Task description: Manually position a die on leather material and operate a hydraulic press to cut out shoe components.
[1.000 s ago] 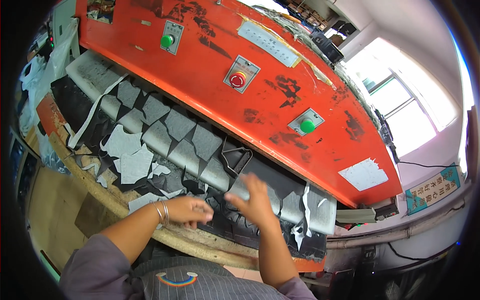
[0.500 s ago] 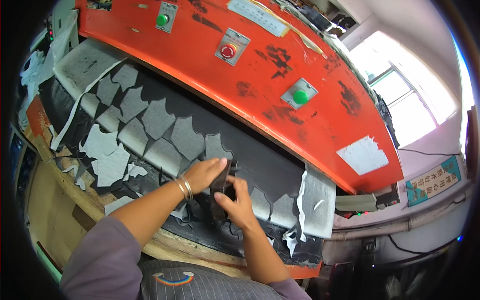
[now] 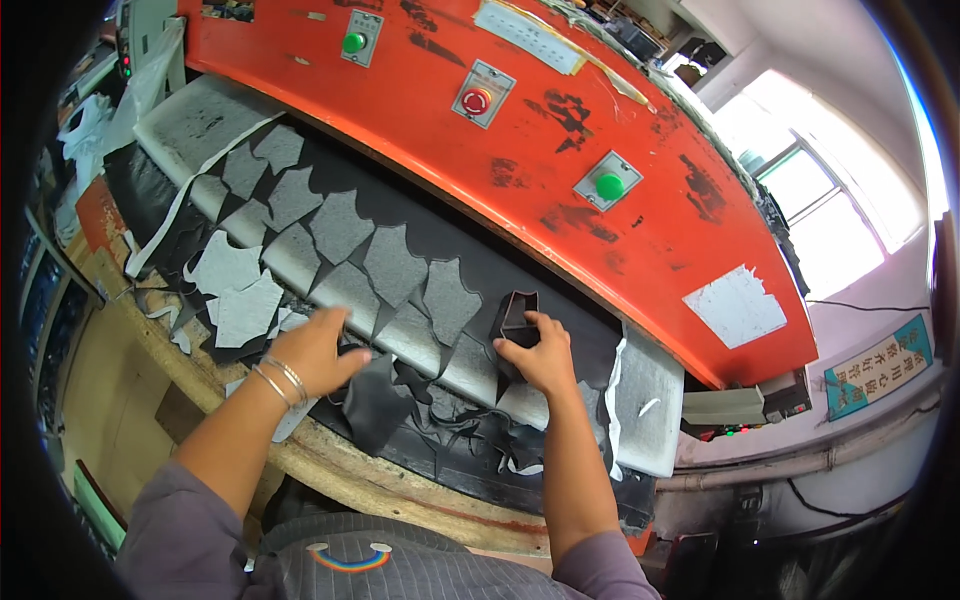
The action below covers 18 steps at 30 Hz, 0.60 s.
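My right hand grips a dark, hollow cutting die, which is on or just above the black sheet under the press. At the near edge, my left hand has its thumb and fingers apart and holds nothing that I can see. Just right of it lies a black cut piece, beside loose black scraps. A row of cut-outs runs along the sheet, with grey angular shapes such as this grey piece and pale gaps near the front edge.
Behind the sheet rises an orange press beam with two green buttons and a red stop button. Pale cut pieces are stacked at the left. A worn wooden ledge runs along the front; white strips hang at both ends.
My hands have come apart. The right has moved right and away with the cutting die; the left has let go and drawn back left. A black cut piece now shows near the front.
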Each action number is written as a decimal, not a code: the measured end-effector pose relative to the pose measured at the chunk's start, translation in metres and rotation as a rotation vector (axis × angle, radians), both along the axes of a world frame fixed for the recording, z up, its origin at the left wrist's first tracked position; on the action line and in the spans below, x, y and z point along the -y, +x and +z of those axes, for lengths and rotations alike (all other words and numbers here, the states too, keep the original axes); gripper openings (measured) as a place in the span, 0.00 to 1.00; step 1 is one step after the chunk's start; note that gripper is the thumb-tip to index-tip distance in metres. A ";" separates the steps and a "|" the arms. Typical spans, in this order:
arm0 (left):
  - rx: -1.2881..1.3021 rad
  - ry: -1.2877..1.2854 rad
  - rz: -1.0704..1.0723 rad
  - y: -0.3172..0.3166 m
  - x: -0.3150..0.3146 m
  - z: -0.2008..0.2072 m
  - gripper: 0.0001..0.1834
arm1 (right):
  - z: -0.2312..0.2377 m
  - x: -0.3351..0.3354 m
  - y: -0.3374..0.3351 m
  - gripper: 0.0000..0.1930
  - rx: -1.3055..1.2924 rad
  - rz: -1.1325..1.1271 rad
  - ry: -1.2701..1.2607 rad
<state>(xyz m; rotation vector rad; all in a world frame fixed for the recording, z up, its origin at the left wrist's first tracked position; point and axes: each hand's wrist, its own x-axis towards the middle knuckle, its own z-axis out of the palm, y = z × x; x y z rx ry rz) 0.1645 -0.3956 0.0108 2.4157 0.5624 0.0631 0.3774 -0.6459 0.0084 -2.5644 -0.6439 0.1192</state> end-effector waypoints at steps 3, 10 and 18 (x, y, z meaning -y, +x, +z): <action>0.251 -0.037 0.002 0.028 0.002 0.001 0.31 | -0.009 -0.015 0.003 0.38 0.015 0.027 -0.076; 0.295 -0.300 -0.172 0.126 0.041 -0.078 0.35 | -0.051 0.016 -0.005 0.61 0.067 0.102 0.016; 0.237 -0.008 -0.260 0.167 0.067 -0.077 0.37 | -0.067 0.016 0.006 0.53 0.221 0.062 -0.030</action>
